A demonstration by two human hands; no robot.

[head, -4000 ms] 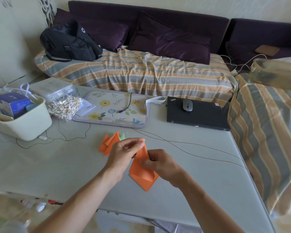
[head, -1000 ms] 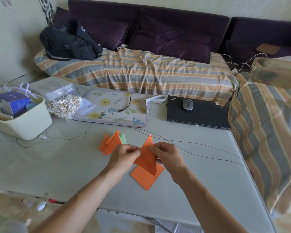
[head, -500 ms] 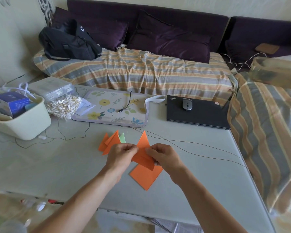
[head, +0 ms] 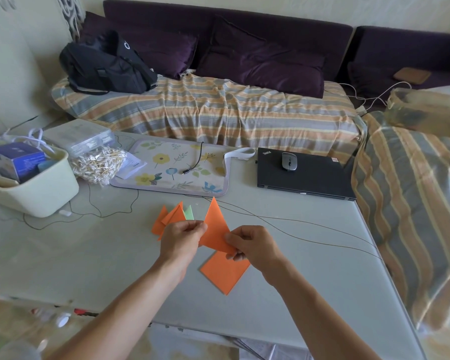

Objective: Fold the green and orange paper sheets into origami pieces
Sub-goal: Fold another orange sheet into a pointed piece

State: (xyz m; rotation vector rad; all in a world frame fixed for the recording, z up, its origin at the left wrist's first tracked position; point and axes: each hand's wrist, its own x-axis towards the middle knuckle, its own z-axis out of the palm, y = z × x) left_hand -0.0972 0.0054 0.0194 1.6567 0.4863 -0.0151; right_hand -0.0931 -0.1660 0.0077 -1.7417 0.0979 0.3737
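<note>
A: Where does the orange triangle sit, taking the flat orange sheet on the table as the mark?

B: Just beyond the sheet and lifted off it, with the triangle's lower right corner over the sheet's far point. Its long axis runs from that low right corner up and away to a sharp tip that points toward the floral mat.

A: And the hands?

B: One at each lower corner. The left hand pinches the left corner between thumb and curled fingers. The right hand pinches the right corner, thumb on top, fingers curled beneath. The free tip lies beyond both sets of fingers, away from the person.

A: Which hand is nearer that tip?

B: The left, I judge; its fingertips sit just beside the tip's base, while the right holds the far end of the long edge. So a next fold would likely bring the tip down toward the hands, or the corners together.

A: The other pieces?

B: Beyond the sheet and to its left lie folded orange pieces with a green piece tucked beside them, untouched.
</note>
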